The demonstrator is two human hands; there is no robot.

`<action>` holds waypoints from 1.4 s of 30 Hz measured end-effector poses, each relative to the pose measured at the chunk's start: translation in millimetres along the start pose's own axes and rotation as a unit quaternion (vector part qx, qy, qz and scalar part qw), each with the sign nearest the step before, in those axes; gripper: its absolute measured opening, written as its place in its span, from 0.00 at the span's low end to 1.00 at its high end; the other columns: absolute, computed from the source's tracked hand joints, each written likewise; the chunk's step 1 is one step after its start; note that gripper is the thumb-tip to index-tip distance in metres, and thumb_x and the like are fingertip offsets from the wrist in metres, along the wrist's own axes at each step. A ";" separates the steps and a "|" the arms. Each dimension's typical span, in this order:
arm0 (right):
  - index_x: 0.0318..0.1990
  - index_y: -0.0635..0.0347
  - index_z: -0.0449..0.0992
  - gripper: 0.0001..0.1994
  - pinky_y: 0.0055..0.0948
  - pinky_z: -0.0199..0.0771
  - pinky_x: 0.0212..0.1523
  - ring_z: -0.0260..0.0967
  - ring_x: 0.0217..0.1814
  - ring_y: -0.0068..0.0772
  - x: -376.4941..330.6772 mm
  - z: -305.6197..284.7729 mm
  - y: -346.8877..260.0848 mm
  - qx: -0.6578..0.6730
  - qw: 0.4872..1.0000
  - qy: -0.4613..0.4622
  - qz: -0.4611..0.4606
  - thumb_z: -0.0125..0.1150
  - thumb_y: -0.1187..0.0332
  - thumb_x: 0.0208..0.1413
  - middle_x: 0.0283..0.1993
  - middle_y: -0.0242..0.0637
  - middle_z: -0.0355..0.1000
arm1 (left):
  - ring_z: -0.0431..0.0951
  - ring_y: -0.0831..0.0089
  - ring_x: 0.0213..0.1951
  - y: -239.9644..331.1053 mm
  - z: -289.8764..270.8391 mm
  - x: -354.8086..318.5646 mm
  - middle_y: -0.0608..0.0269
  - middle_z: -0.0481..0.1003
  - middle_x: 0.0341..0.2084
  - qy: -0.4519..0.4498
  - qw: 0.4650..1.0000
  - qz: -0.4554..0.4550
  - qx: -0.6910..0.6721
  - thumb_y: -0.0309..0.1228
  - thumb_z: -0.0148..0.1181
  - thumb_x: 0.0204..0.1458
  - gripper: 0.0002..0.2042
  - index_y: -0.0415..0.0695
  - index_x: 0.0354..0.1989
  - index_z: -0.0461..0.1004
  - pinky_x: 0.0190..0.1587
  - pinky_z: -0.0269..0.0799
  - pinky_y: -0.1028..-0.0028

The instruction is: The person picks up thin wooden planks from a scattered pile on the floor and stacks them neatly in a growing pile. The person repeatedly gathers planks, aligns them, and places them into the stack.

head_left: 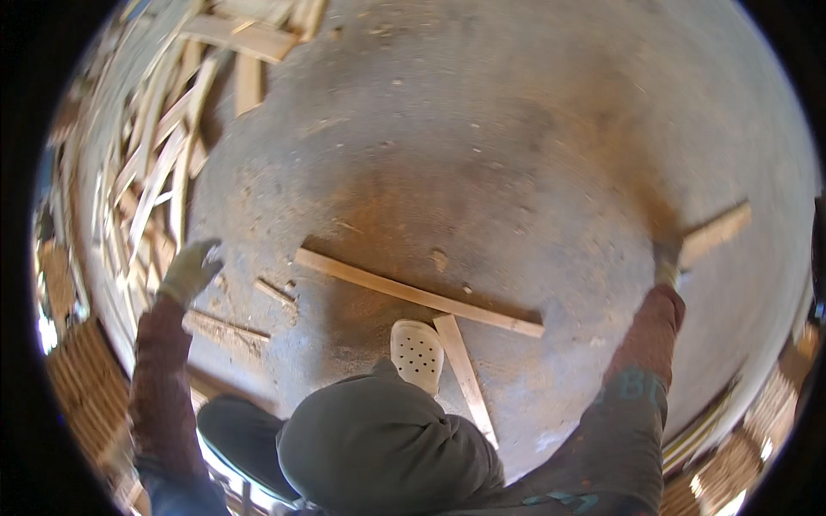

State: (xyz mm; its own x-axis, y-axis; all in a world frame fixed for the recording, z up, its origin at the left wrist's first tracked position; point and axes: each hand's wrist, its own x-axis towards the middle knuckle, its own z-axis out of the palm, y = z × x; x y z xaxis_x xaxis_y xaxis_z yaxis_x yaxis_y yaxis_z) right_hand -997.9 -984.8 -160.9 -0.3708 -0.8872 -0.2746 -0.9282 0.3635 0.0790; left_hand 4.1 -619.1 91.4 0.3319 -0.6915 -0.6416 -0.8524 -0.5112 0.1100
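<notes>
My left hand (188, 273), in a pale work glove with dark fingertips, is over the floor beside the wood pile, its fingers apart and nothing in them. Out to the right, my gloved right hand (668, 261) is closed on one end of a short wooden board (718, 232); the fingers are somewhat blurred. Between my hands a long narrow plank (417, 294) lies slantwise on the floor. Another plank (465, 378) runs from beneath its middle toward me, next to a pale clog with holes (417, 354) on my foot.
Loose wooden strips (163, 163) lie heaped at the far left, with a wide board (241, 38) at the top. Small offcuts (275, 294) and a rough strip (225, 327) lie near my left hand. Stacked wood (82, 378) stands at the left rim, more (727, 464) at the lower right.
</notes>
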 end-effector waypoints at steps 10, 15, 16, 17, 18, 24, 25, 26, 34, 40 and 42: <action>0.62 0.58 0.78 0.25 0.42 0.65 0.68 0.70 0.66 0.42 17.9 -57.3 -75.5 0.118 0.978 0.171 -0.026 0.58 0.49 0.67 0.61 0.44 0.77 | 0.78 0.53 0.58 24.6 -14.5 55.0 0.50 0.78 0.57 0.002 0.999 -0.040 0.022 0.40 0.63 0.61 0.23 0.46 0.63 0.73 0.64 0.72 0.61; 0.56 0.57 0.78 0.24 0.38 0.69 0.62 0.69 0.60 0.35 -106.7 -73.9 -222.1 0.399 0.904 0.152 -0.008 0.68 0.49 0.61 0.60 0.40 0.73 | 0.76 0.53 0.60 77.3 29.5 57.4 0.48 0.77 0.57 0.003 0.993 0.072 -0.096 0.34 0.66 0.58 0.23 0.44 0.62 0.74 0.66 0.69 0.60; 0.59 0.56 0.75 0.26 0.37 0.67 0.62 0.67 0.60 0.34 -151.8 -85.4 -258.8 0.461 0.879 0.120 0.003 0.68 0.49 0.61 0.61 0.37 0.71 | 0.76 0.51 0.59 104.7 39.4 62.2 0.48 0.77 0.57 -0.011 0.993 0.096 -0.062 0.34 0.65 0.57 0.23 0.44 0.62 0.75 0.65 0.69 0.60; 0.62 0.54 0.71 0.29 0.36 0.65 0.62 0.64 0.60 0.35 -187.5 -91.5 -273.3 0.532 0.844 0.062 0.001 0.68 0.48 0.60 0.62 0.33 0.66 | 0.73 0.53 0.63 128.2 39.6 64.0 0.49 0.73 0.63 -0.037 0.986 0.146 -0.065 0.36 0.64 0.61 0.24 0.45 0.65 0.72 0.68 0.66 0.59; 0.62 0.56 0.71 0.26 0.35 0.67 0.60 0.65 0.58 0.37 -235.1 -104.2 -301.4 0.544 0.838 0.048 0.008 0.67 0.52 0.62 0.63 0.37 0.66 | 0.71 0.50 0.64 163.5 32.1 65.8 0.47 0.73 0.62 -0.078 0.979 0.152 -0.112 0.38 0.63 0.61 0.25 0.44 0.65 0.72 0.68 0.65 0.58; 0.65 0.62 0.69 0.30 0.40 0.71 0.61 0.68 0.62 0.45 -475.3 -119.7 -348.3 0.548 0.775 -0.259 -0.179 0.71 0.60 0.58 0.64 0.48 0.68 | 0.77 0.53 0.57 284.5 50.3 89.2 0.46 0.78 0.55 -0.194 0.891 0.208 -0.353 0.62 0.64 0.54 0.39 0.38 0.62 0.74 0.61 0.71 0.59; 0.65 0.63 0.69 0.31 0.41 0.72 0.61 0.69 0.63 0.47 -497.2 -115.3 -340.9 0.513 0.763 -0.331 -0.214 0.73 0.61 0.57 0.64 0.49 0.68 | 0.78 0.52 0.56 292.8 58.1 94.2 0.47 0.79 0.54 -0.213 0.888 0.218 -0.345 0.62 0.66 0.51 0.40 0.38 0.61 0.75 0.59 0.72 0.59; 0.66 0.63 0.69 0.33 0.43 0.72 0.61 0.69 0.64 0.49 -508.2 -110.1 -336.8 0.470 0.747 -0.396 -0.252 0.74 0.62 0.56 0.65 0.51 0.69 | 0.79 0.52 0.54 294.3 60.4 94.3 0.48 0.80 0.52 -0.231 0.888 0.218 -0.333 0.63 0.69 0.47 0.41 0.38 0.60 0.75 0.57 0.73 0.59; 0.69 0.55 0.69 0.40 0.66 0.49 0.73 0.49 0.77 0.66 -508.4 -30.9 -350.8 0.008 0.858 -0.079 -0.507 0.69 0.42 0.52 0.77 0.60 0.52 | 0.82 0.56 0.48 179.0 89.2 53.6 0.47 0.83 0.44 -0.151 0.917 0.167 -0.328 0.50 0.77 0.41 0.35 0.38 0.54 0.78 0.52 0.76 0.60; 0.69 0.45 0.69 0.39 0.66 0.49 0.73 0.51 0.79 0.56 -480.2 30.8 -379.9 -0.130 0.837 -0.002 -0.531 0.64 0.37 0.53 0.76 0.56 0.55 | 0.82 0.59 0.48 -23.6 13.7 -12.9 0.49 0.83 0.44 0.044 0.952 0.145 -0.266 0.42 0.71 0.53 0.25 0.38 0.54 0.78 0.53 0.77 0.62; 0.69 0.43 0.69 0.37 0.62 0.56 0.71 0.58 0.76 0.51 -461.9 0.7 -400.9 -0.279 0.872 -0.089 -0.391 0.59 0.35 0.56 0.71 0.53 0.65 | 0.82 0.62 0.46 -103.1 -16.9 -42.4 0.51 0.83 0.42 0.116 0.956 0.110 -0.247 0.38 0.69 0.56 0.21 0.38 0.53 0.78 0.51 0.77 0.63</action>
State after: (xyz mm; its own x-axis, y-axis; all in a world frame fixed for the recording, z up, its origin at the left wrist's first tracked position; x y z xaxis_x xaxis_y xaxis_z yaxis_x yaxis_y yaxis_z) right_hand -454.5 -720.6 -66.4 0.3466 -0.7253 -0.5948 -0.7835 -0.5725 0.2415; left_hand 84.7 -545.7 120.1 0.2955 -0.8754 -0.3826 -0.6356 -0.4791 0.6053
